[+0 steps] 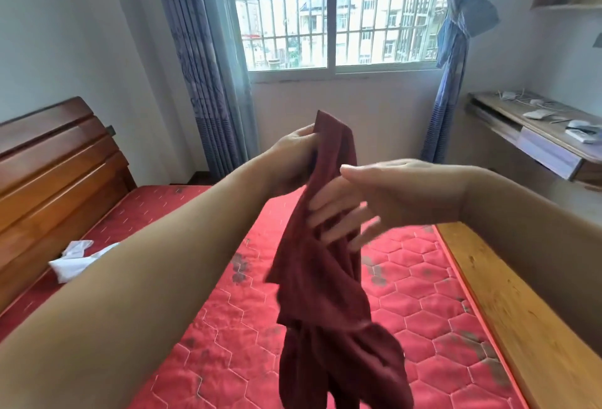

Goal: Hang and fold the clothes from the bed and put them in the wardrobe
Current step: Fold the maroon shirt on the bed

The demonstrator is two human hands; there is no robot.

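Hanging in the air over the red mattress (407,294), the dark red garment (325,294) is dangling bunched from its top edge. Your left hand (293,151) is pinching that edge; your right hand (368,193) is reaching in with straight, spread fingers against the cloth, gripping nothing. You are looking early in this piece: no fold showing, no hanger visible. A white garment (76,260) is lying by the wooden headboard (49,164), waiting. Wardrobe out of view.
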